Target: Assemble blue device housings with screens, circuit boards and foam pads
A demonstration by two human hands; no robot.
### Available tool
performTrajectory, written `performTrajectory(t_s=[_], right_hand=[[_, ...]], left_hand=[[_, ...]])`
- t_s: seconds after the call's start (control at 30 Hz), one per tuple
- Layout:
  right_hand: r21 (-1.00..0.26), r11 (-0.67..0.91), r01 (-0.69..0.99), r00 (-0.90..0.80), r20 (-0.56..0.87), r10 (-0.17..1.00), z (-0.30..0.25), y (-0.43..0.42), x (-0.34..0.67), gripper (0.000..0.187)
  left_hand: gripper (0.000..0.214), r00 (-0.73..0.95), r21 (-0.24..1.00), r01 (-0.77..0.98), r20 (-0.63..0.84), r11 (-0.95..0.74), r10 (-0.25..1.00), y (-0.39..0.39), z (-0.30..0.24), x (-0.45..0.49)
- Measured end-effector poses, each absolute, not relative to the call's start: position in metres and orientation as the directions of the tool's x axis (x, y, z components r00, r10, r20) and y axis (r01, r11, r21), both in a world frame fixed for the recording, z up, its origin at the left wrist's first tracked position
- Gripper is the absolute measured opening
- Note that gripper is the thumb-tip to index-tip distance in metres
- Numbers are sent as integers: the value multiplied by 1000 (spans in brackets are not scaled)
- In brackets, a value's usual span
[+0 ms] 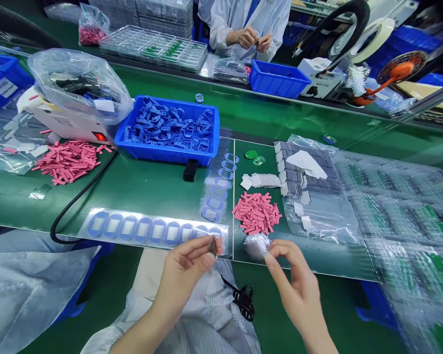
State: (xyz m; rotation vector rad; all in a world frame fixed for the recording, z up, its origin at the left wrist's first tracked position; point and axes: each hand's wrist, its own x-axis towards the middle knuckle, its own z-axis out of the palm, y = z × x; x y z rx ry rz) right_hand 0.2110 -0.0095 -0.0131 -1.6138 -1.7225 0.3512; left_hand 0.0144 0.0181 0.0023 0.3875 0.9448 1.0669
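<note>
The small dark flat sliver (pixel 213 247) sits pinched in my left hand (pixel 184 275), just in front of the clear sheet of blue oval pads (pixel 151 228); it looks light and thin, best held by its edges. My right hand (pixel 295 290) pinches crumpled clear plastic film (pixel 257 246).

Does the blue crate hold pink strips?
No, the blue crate holds blue oval frames; the pink strips lie loose beside it.

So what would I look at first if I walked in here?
Probably the blue crate heaped with blue frames, in the middle of the green bench. Then the bright pink strips, piled to its left and front right. At the front, the left hand pinches a small dark piece, near the right hand.
</note>
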Motion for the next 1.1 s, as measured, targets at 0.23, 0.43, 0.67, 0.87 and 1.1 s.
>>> performTrajectory(t_s=[0.23, 0.43, 0.67, 0.87, 1.1], right_hand=[[-225, 249, 942, -98, 526, 845, -50, -5, 223, 10], [-311, 466, 829, -263, 519, 814, -28, -8, 208, 31], [-410, 673, 615, -383, 591, 710, 8, 6, 173, 43], [-965, 262, -3, -245, 254, 935, 12, -1, 157, 28], [-914, 379, 145, -223, 343, 912, 23, 10, 170, 11]], left_hand=[[25, 224, 642, -579, -468, 503, 855, 17, -1, 8], [23, 252, 643, -581, -440, 499, 862, 13, 0, 8], [27, 302, 758, -460, -356, 463, 884, 7, 3, 13], [47, 649, 514, -504, -306, 695, 697, 11, 10, 12], [35, 587, 480, -597, -285, 643, 758, 6, 4, 18]])
